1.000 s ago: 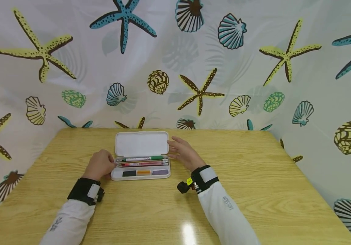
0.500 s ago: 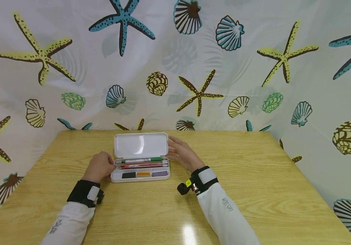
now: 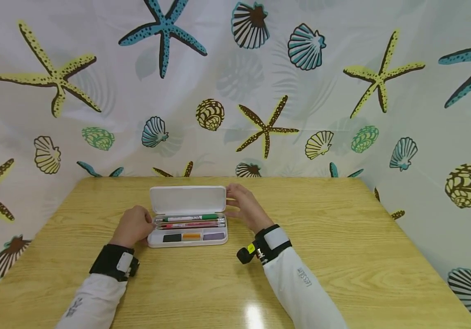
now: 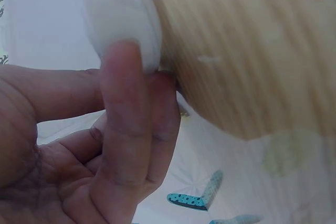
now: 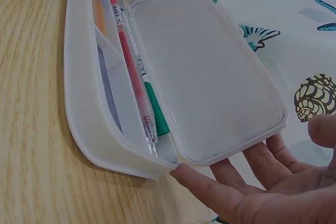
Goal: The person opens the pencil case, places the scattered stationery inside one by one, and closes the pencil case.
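Note:
A white pencil case point(image 3: 153, 243) stands open on the table, its lid point(image 3: 187, 199) tilted up at the back. Inside lie a green-capped marker point(image 3: 190, 218), a red pen point(image 5: 134, 72) and pencils. The front compartments hold black point(image 3: 172, 238), orange point(image 3: 191, 236) and purple point(image 3: 214, 236) blocks. My left hand point(image 3: 131, 227) pinches the case's left end between thumb and curled fingers, as the left wrist view shows. At the right end, my right hand point(image 3: 246, 208) has its fingers extended, some behind the lid's edge and one touching the case's corner.
The wooden table point(image 3: 321, 242) reaches back to a hanging cloth point(image 3: 219, 68) printed with starfish and shells. More cloth hangs along both sides. A wrist camera point(image 3: 245, 255) sticks out beside my right wrist.
The lid has tilted further upward, with my right fingers at its right edge. The left hand keeps its hold on the case. The whole head view has shifted slightly.

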A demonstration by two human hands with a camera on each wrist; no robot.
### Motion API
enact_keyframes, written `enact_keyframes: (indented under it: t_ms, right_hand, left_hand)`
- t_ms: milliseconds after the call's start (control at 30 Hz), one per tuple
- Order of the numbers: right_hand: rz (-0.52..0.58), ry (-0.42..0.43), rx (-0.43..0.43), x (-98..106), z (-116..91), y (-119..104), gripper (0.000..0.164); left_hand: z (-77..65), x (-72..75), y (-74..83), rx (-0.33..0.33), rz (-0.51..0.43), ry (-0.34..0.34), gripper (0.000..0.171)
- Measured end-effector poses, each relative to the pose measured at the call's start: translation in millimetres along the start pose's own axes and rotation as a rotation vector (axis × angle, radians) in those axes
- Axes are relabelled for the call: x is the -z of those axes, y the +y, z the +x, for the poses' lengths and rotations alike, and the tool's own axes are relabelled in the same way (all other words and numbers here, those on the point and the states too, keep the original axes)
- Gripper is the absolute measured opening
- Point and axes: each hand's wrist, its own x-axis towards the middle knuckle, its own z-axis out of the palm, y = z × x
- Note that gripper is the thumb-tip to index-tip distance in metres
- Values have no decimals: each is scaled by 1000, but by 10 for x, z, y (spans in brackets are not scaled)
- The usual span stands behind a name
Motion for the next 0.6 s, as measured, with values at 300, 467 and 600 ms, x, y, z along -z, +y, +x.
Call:
enact_keyframes:
  t_ms: [300, 467, 600]
  right_hand:
    - [-41, 10, 47, -65, 0, 52, 44]
    - [-56, -38, 39, -54, -26, 50, 41]
    - [-107, -141, 33, -7, -35, 32, 42]
  left_hand:
    - [8, -2, -1, -7, 0, 1, 14]
    - [5, 7, -2, -8, -7, -8, 15]
    - [5, 9, -16, -5, -13, -17, 19]
